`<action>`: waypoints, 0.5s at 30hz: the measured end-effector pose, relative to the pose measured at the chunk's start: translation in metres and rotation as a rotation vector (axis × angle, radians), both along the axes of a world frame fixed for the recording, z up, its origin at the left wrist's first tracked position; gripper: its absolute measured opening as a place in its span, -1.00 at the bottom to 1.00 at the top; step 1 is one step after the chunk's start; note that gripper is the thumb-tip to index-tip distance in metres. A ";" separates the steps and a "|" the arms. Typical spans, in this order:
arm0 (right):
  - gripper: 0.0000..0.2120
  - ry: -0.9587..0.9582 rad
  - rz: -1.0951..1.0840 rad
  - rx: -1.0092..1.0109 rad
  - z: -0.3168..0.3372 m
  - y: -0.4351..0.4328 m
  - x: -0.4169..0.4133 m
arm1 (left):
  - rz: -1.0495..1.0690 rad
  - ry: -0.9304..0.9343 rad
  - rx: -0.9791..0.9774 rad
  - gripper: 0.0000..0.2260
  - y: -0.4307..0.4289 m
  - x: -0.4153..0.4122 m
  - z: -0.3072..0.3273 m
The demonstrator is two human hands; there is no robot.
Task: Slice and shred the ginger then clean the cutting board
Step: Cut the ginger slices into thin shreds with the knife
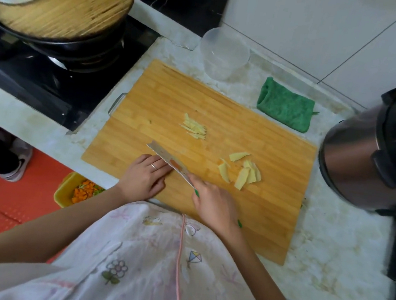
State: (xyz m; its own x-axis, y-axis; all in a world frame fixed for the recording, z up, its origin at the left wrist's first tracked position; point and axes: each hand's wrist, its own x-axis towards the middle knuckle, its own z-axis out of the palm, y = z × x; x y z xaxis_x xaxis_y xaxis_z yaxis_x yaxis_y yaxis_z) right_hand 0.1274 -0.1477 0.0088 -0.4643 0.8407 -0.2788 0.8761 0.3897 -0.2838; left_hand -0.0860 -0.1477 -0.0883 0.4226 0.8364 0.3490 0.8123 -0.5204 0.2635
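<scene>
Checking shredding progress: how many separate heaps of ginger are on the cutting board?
2. Fine shreds lie mid-board; wider slices lie right of them, nearer the front edge. More may hide under the left hand or knife.

Left grip (143, 176) flat, right grip (214, 208) curled.

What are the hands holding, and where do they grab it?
The right hand grips the knife by its green handle. The left hand holds nothing; it lies flat on the board, fingers by the blade.
</scene>
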 end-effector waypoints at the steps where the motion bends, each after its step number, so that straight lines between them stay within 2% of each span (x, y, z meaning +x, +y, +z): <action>1: -0.54 -0.001 0.005 -0.001 0.000 0.001 0.000 | 0.000 0.001 -0.003 -0.69 0.000 0.000 0.000; 9: -0.51 -0.052 0.002 -0.021 -0.004 0.013 0.000 | 0.009 0.023 -0.071 -0.67 0.000 -0.001 0.002; 15: -0.57 -0.051 -0.034 0.009 0.002 0.005 -0.016 | 0.020 0.036 -0.082 -0.68 -0.002 -0.001 0.003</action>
State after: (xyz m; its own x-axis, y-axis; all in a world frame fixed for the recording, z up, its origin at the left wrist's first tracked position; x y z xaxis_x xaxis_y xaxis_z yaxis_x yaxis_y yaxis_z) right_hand 0.1114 -0.1431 0.0109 -0.4205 0.8586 -0.2933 0.9022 0.3615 -0.2354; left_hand -0.0870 -0.1493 -0.0856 0.4168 0.8699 0.2637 0.8317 -0.4820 0.2756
